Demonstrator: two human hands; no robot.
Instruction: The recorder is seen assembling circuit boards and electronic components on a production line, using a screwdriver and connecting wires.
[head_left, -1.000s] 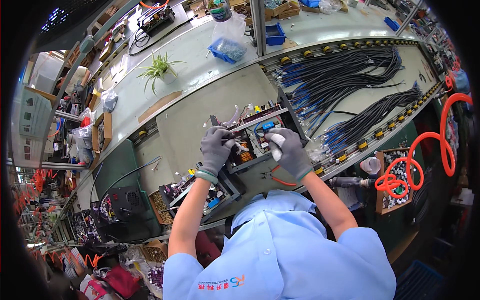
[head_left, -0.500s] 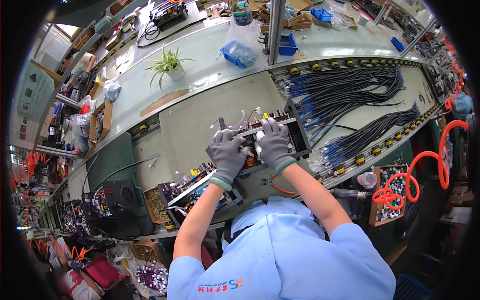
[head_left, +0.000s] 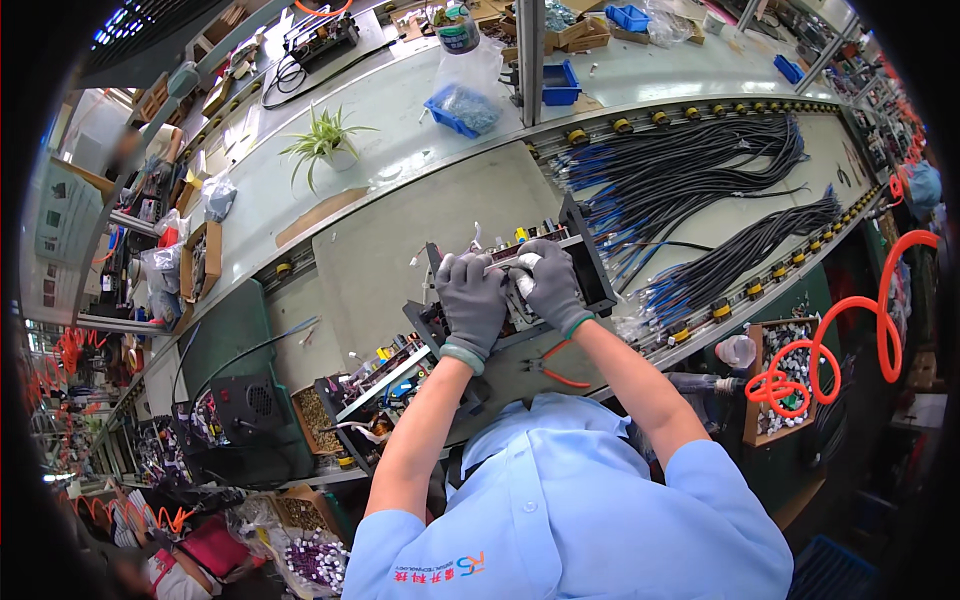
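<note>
An open electronic unit (head_left: 588, 262) with black end panels and a circuit board carrying yellow and dark parts lies before me on the bench. My left hand (head_left: 472, 302), in a grey glove, rests over its left part with fingers bent down into it. My right hand (head_left: 549, 290), gloved alike with whitish fingertips, is closed over its middle, fingers curled inward. The two hands nearly touch, and what the fingertips grip is hidden. A second open unit (head_left: 385, 385) lies to the lower left. Pliers with orange handles (head_left: 562, 378) lie just below the right hand.
Bundles of black cables (head_left: 700, 170) with blue ends lie to the right. A roller rail (head_left: 720, 310) runs along the bench. Beyond stand a potted plant (head_left: 325, 145) and a blue bin (head_left: 462, 110). A black-cased unit (head_left: 240, 405) sits left, a coiled orange hose (head_left: 830, 350) right.
My left hand has shifted slightly right and turned more upright over the unit. The right hand's fingers have curled further inward. The whole view has tilted a little.
</note>
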